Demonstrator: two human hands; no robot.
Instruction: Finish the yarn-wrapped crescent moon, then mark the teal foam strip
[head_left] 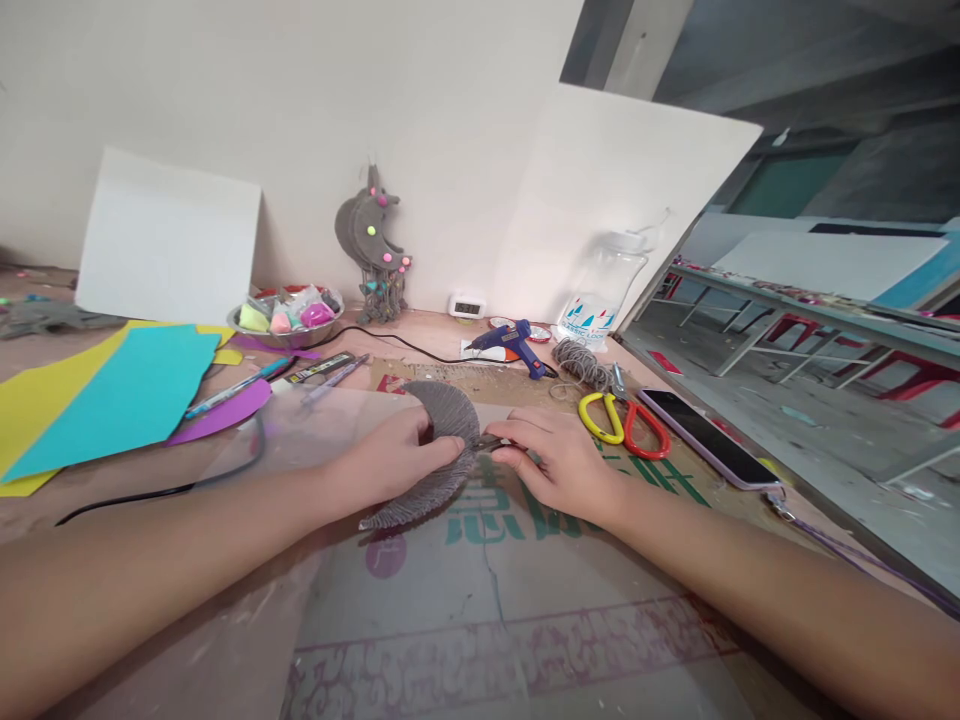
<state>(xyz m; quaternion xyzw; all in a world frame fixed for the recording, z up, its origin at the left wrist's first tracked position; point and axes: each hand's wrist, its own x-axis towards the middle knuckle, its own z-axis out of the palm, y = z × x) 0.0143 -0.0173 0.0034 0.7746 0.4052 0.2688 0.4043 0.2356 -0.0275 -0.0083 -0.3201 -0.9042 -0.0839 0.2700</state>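
The left hand [390, 462] pinches the grey cord-covered crescent [459, 412] above the printed plastic sheet [420, 640]. The right hand [559, 460] grips a small dark tool [491, 443], of which I cannot tell the kind, at the bulging edge. It seems best to press the crescent firmly and work the tool lightly, so that no cord loosens. Both horns point leftward; the long axis runs near to far, slightly slanted.

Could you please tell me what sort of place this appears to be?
Probably a craft workroom or studio: a glue gun and scissors lie on the worktop, and the person's left hand holds a textured grey crescent.
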